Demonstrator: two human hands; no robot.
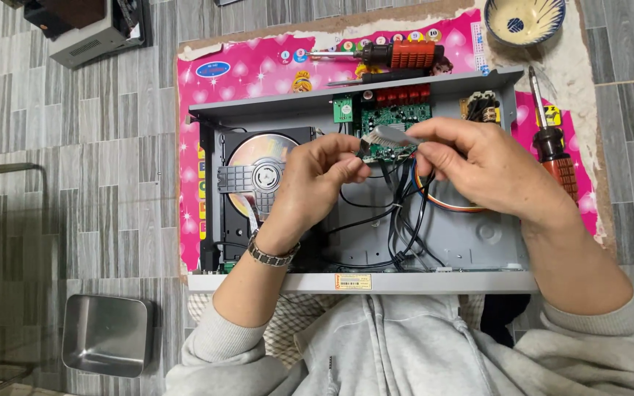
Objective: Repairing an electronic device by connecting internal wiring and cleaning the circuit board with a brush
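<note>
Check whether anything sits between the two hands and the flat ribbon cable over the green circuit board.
Nothing visible does. The left hand and right hand both already pinch the flat ribbon cable above the green circuit board; the black wires hang below, not between.

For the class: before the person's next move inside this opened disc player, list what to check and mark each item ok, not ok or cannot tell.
1. Both hands on the flat ribbon cable: left hand, right hand - ok.
2. Cable free of the green circuit board: cannot tell.
3. Black wires out of the way: not ok, they are tangled below the hands.
4. Screwdrivers outside the chassis: orange-handled screwdriver - ok.
5. Power disconnected: cannot tell.
</note>
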